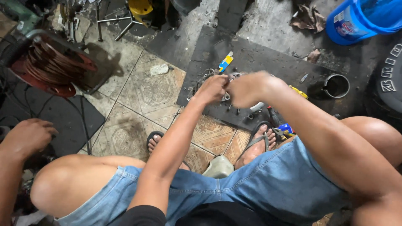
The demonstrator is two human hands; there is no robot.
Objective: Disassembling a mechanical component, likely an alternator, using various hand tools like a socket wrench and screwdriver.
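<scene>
Grey metal, a round machine part [209,79] lay on a dark board [259,54] on the floor, far from the seated person's knees and mostly hidden behind the two hands. The left hand [212,88] and the right hand [247,88] met just above it, touching each other, the fingers [224,83] of both curled narrow as if pinching something too small to make out; whether they really held anything I could not tell. A yellow and blue tool [225,62] lay on the board just beyond the part, and a short black pipe [336,86] stood at the board's right end. Loose sockets [250,116] sat near the board's near edge, beside a sandalled foot [260,144]. To the far right leaned a blue bucket [360,19]. Far left stood a reel of copper wire [52,62] on the patterned floor tiles [142,96]. Another person's hand [27,136] rested at the near left edge.
</scene>
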